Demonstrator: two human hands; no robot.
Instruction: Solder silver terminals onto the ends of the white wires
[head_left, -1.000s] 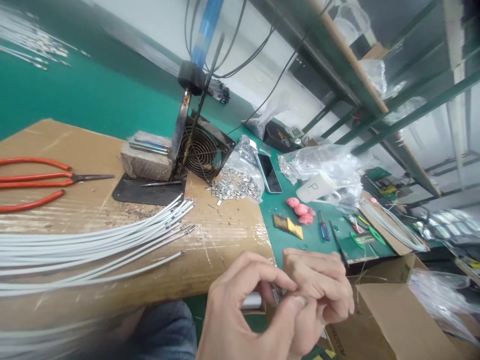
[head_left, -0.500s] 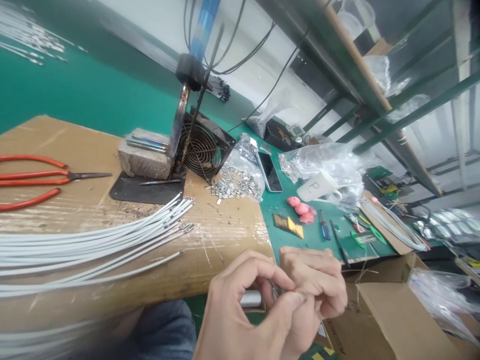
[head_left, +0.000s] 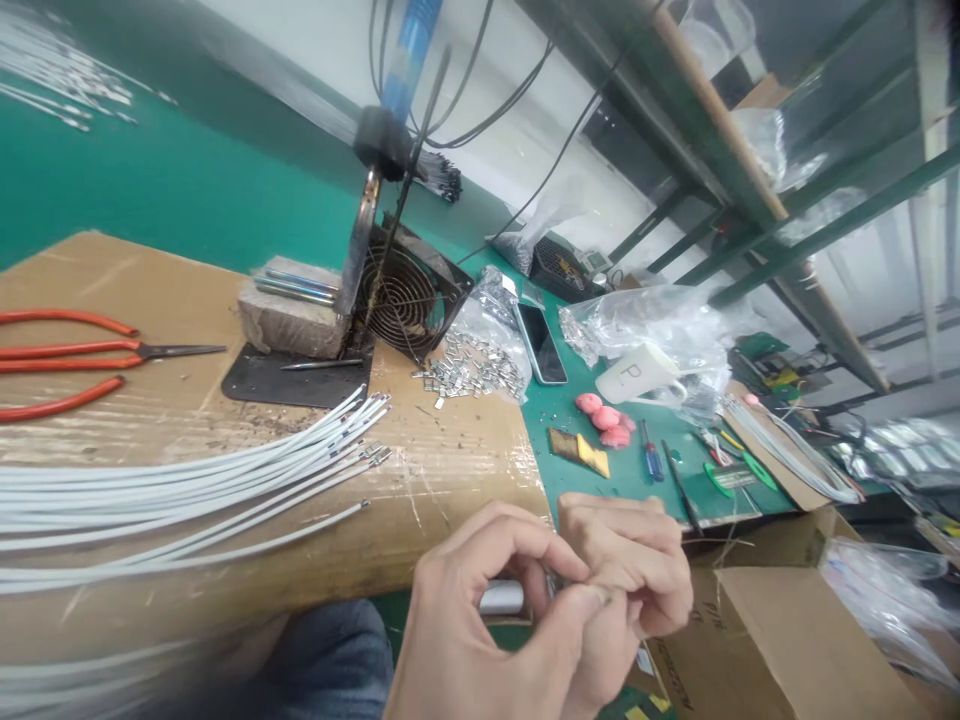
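Note:
My left hand (head_left: 499, 610) is at the lower middle, its thumb and forefinger pinched together against my right hand (head_left: 630, 570). The right hand's fingers are curled closed, touching the left fingertips. Whatever small thing lies between them is hidden by the fingers. To their left, white cables (head_left: 225, 480) with small metal ends lie in a bundle on the cardboard sheet (head_left: 450, 480). Beyond them a heap of small metal pieces (head_left: 472, 368) is spread on and beside a plastic bag.
A soldering iron (head_left: 364, 225) stands by a black fan (head_left: 409, 290) and a block (head_left: 292, 320). Red-handled pliers (head_left: 127, 350) lie left. A phone (head_left: 540, 343), white mug (head_left: 637, 373), screwdriver (head_left: 651, 455) and pink lumps (head_left: 604, 418) are behind my hands. An open carton (head_left: 810, 640) is at right.
Both hands hold nearly the same pose and place. The view has shifted very slightly; nothing else has visibly moved.

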